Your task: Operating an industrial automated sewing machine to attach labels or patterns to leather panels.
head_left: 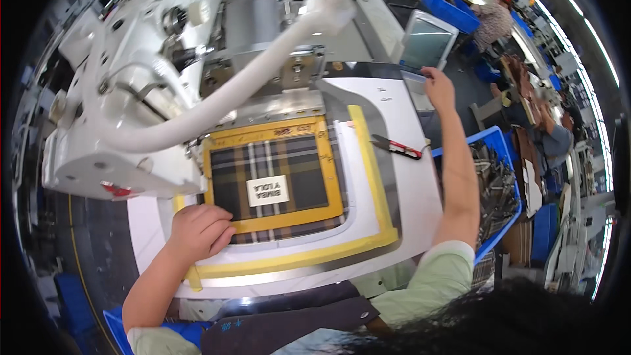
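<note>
A yellow rectangular frame lies over dark plaid fabric under the white sewing machine head. Inside the frame, a small cream label with dark lettering sits on the fabric. My left hand is closed at the frame's near left corner, its bent fingertips on the edge; what lies beneath them is hidden. Far to the right, my right arm is stretched out. My right hand is beside a tilted screen panel, fingers partly extended, with nothing visible in them.
Red-handled thread snips lie on the table right of the frame. Yellow tape borders the white sheet around the fabric. A thick white hose arches over the work. A blue crate of dark pieces stands right of my arm; people work farther back.
</note>
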Available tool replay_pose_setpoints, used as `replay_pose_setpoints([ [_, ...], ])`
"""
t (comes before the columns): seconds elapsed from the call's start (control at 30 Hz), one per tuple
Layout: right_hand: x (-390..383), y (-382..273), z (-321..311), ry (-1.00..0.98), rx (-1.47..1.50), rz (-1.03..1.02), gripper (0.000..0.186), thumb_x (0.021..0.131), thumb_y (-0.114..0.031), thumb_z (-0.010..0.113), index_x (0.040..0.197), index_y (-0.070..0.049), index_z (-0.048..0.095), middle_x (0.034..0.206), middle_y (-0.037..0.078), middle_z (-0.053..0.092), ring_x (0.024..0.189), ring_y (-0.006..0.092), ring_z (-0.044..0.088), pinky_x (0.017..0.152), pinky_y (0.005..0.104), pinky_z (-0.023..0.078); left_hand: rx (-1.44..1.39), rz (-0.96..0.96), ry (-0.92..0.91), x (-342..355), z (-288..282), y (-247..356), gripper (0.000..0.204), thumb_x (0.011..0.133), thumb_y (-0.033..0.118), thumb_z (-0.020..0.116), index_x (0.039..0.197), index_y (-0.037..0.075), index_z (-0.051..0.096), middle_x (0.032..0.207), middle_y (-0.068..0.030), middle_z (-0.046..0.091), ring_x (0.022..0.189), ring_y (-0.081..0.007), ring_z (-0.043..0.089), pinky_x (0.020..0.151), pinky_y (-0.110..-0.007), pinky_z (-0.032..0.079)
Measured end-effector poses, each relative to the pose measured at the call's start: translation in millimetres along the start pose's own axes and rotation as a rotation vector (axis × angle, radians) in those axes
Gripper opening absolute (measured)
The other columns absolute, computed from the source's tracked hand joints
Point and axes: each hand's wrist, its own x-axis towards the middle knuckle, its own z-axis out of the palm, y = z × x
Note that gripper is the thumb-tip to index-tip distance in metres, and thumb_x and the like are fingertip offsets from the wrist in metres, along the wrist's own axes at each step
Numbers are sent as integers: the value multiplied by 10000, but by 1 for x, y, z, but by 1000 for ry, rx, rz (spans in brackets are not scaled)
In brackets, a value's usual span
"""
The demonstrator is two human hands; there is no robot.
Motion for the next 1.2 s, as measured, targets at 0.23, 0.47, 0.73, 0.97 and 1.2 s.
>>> replay_pose_setpoints([
  [0.23, -136, -142, -84, -474, 220, -426, 289, 796, -58, 666, 1085, -53, 646, 1171, 101, 608, 1066, 305, 584, 920, 360, 465, 59, -20, 16, -4, 3, 6, 116, 723, 154, 727, 742, 111, 621, 838, 8, 650, 714, -158, 639, 562, -272, 495],
  [0.47, -162, -130, -73, -169, -8, -499, 314, 861, -4, 548, 1160, -77, 610, 1052, 108, 619, 941, 283, 608, 801, 346, 515, 78, -222, -157, 4, 0, 29, 343, 769, 223, 711, 1060, 73, 609, 1206, -81, 586, 1137, -275, 553, 922, -389, 452],
  [0.73, -152, -215, -73, -290, 402, -330, 289, 886, -175, 591, 1147, -59, 554, 894, 125, 567, 751, 259, 623, 652, 335, 500, 101, -344, -245, 2, 3, 27, 501, 789, 282, 697, 1227, 84, 557, 1366, -121, 495, 1270, -334, 459, 1057, -471, 339],
  [0.97, -135, -324, -4, -478, 86, -844, 236, 849, -266, 632, 960, -69, 562, 731, 73, 566, 614, 228, 636, 523, 332, 502, 118, -324, -251, 1, 3, 27, 517, 785, 318, 702, 1232, 99, 561, 1377, -115, 488, 1273, -341, 456, 1025, -468, 358],
  [1.2, -120, -347, 42, -310, 219, -933, 296, 872, -354, 609, 786, -71, 605, 671, 77, 610, 581, 243, 643, 514, 340, 497, 140, -339, -296, 1, 1, 26, 547, 782, 372, 699, 1243, 115, 555, 1394, -107, 476, 1270, -333, 460, 975, -453, 383],
])
